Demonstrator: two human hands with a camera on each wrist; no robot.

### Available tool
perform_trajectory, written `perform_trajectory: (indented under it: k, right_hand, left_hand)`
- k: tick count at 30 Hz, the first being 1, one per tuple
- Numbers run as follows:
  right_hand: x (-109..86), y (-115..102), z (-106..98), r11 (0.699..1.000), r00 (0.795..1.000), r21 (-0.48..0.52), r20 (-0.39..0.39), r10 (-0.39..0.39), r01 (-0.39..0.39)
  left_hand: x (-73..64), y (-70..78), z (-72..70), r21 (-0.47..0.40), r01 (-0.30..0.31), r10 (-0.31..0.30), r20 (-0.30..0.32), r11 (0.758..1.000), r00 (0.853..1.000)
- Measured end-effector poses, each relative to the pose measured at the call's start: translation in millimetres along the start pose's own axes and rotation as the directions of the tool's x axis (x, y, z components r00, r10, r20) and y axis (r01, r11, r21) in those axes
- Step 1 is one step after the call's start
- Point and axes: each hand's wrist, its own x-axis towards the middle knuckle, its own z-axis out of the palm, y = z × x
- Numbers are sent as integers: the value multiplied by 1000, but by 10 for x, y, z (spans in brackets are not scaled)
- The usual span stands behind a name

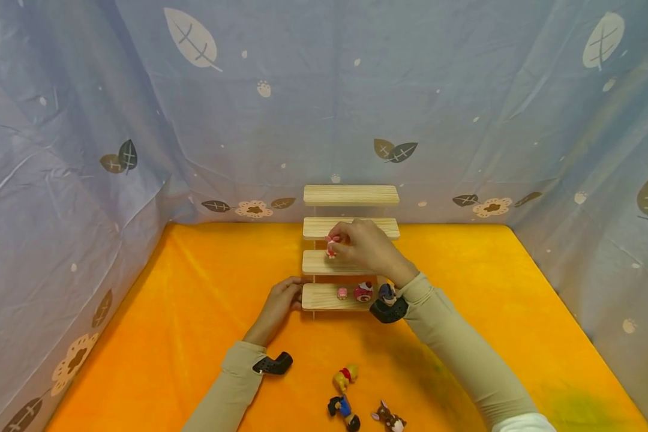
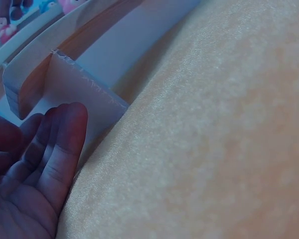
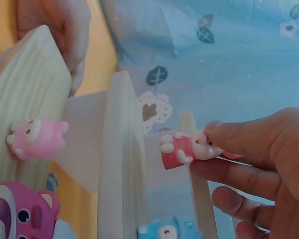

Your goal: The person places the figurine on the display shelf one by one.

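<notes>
My right hand (image 1: 368,245) pinches a small pink-and-white figurine (image 3: 182,148) with pink ears between thumb and fingers. It holds the figurine over the second step from the bottom of a four-step wooden display stand (image 1: 351,195). At the left end of the bottom step is my left hand (image 1: 279,303), fingers extended by the clear side support (image 2: 84,89). On that step stand a small pink figurine (image 1: 342,293), a magenta bear figurine (image 1: 363,292) and a dark-blue figurine (image 1: 387,293). A light-blue figurine (image 3: 169,231) shows in the right wrist view; my right hand hides it from the head view.
Nearer me on the orange cloth (image 1: 221,264) lie a yellow bear figurine (image 1: 342,380) in red, a figurine in blue and black (image 1: 344,409) and a brown figurine (image 1: 390,417). A leaf-patterned curtain (image 1: 302,120) hangs behind the stand and along both sides.
</notes>
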Motion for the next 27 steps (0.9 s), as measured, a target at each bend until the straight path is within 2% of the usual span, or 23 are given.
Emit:
perform_trajectory:
  k: [16,27]
  right_hand:
    - [-13,-7,63,995,997,-81,35,63,-60]
    - [-25,-27,77,984,999,-172,19,49,-45]
  left_hand:
    - [-7,7,1,21,4,-4,-11,1000,1000]
    - [-5,-3,-1,18,0,0,-8,1000,1000]
